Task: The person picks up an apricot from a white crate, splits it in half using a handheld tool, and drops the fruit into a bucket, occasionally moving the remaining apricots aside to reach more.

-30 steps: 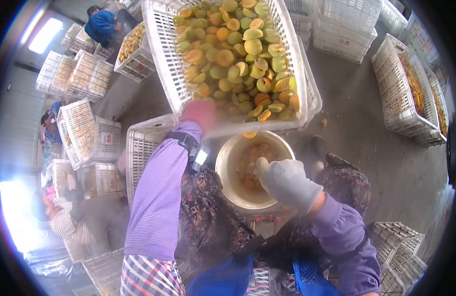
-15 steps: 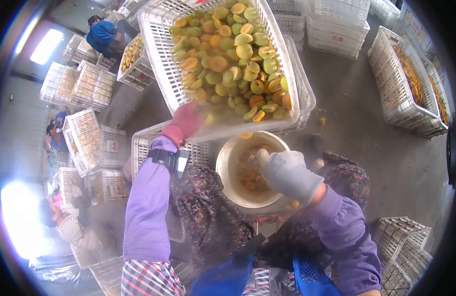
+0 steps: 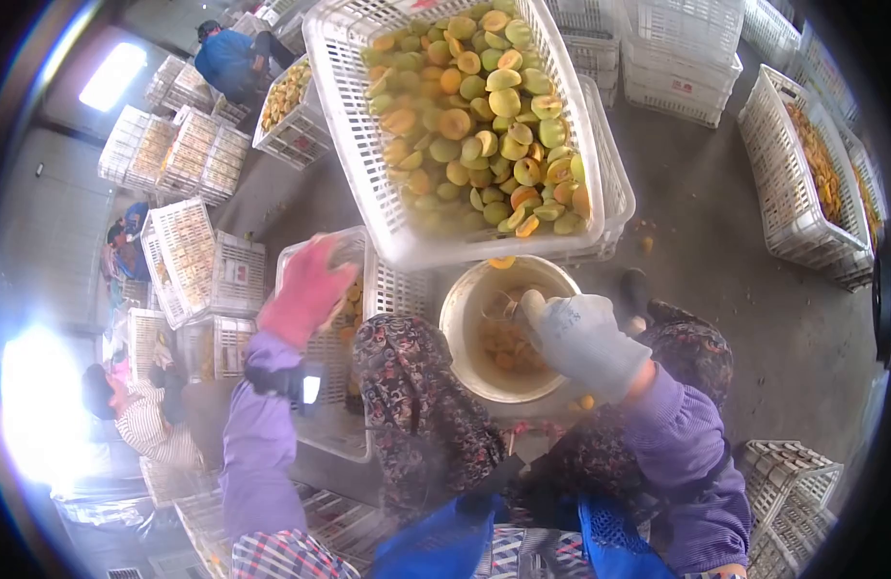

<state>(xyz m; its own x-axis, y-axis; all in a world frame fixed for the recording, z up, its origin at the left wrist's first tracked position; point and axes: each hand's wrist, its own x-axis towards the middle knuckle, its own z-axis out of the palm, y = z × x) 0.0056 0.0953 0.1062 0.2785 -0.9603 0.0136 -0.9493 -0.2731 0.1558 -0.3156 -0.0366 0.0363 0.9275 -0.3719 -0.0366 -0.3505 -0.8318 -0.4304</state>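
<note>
Right hand (image 3: 588, 345) was curled around what looked like a small looped tool (image 3: 500, 306), right over the pail (image 3: 462, 338), probably to catch bits. Left hand (image 3: 308, 294) hung loosely bent, couldn't tell if empty. Fruit halves (image 3: 504, 102) sat just beyond both, handy.

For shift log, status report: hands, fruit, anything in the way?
Left hand over left crate; right hand over bucket; halved fruit in upper crate, its near wall between fruit and hands.
</note>
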